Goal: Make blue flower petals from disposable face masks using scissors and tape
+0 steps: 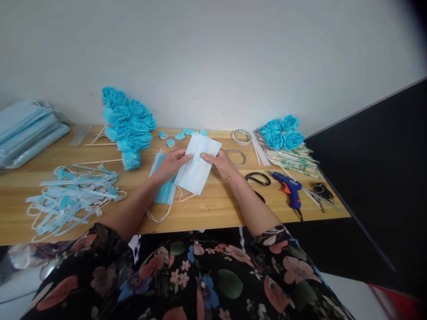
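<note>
A pale blue face mask point(196, 171) is stretched between my two hands, a little above the table. My left hand point(174, 163) pinches its left edge with the thumb on top. On the opposite edge my right hand point(220, 162) grips it the same way, fingers hidden beneath. Under my left forearm lies a second face mask point(165, 193), flat on the wood with its ear loops toward the front edge. Several small blue cut pieces point(180, 136) are scattered just behind the held mask.
Blue paper-like flowers point(128, 122) stand at the back left, others point(282, 132) at the right. A heap of cut strips and loops point(73, 195) and mask packs point(30, 129) lie left. Tape rolls point(241, 137), black-handled scissors point(258, 178) and a blue glue gun point(292, 193) lie right.
</note>
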`<state>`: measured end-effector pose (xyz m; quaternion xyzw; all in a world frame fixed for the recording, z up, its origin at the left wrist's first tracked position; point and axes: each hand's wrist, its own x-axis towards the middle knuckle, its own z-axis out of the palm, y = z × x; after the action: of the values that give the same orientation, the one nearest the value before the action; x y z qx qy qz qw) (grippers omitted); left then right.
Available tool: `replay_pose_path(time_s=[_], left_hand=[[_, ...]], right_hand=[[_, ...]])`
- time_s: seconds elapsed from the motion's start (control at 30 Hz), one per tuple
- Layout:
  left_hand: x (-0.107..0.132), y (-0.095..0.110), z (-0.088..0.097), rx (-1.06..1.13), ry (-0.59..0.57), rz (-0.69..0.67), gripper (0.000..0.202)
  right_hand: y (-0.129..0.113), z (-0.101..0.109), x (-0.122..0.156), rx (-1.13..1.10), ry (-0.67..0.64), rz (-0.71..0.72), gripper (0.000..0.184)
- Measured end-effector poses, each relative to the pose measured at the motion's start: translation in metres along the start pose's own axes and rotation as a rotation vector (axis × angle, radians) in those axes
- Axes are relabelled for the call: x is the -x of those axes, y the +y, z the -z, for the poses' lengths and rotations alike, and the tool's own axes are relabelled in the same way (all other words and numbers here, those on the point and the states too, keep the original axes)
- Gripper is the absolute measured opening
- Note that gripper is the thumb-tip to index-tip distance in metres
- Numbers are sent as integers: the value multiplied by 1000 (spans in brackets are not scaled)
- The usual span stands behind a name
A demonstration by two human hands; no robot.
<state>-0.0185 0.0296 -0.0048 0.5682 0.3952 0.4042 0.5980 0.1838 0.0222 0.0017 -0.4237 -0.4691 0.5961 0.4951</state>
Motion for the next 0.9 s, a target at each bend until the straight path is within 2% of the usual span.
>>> replay_pose_path(time_s=[0.4, 0.7, 0.8, 0.9], left_hand=[[-3, 1, -5, 64, -40, -18, 55], [-4, -1, -4, -4, 0, -8, 50], [-2, 8, -2, -194, -4, -82, 44], [19, 39, 1, -567, 43, -279, 34]], right_hand=[[-2, 0, 2, 64, 12, -13, 57], [2, -1, -2, 56, -33, 29, 58], [4, -1, -2, 26, -63, 16, 57], [7, -1, -2, 8, -75, -26, 56]])
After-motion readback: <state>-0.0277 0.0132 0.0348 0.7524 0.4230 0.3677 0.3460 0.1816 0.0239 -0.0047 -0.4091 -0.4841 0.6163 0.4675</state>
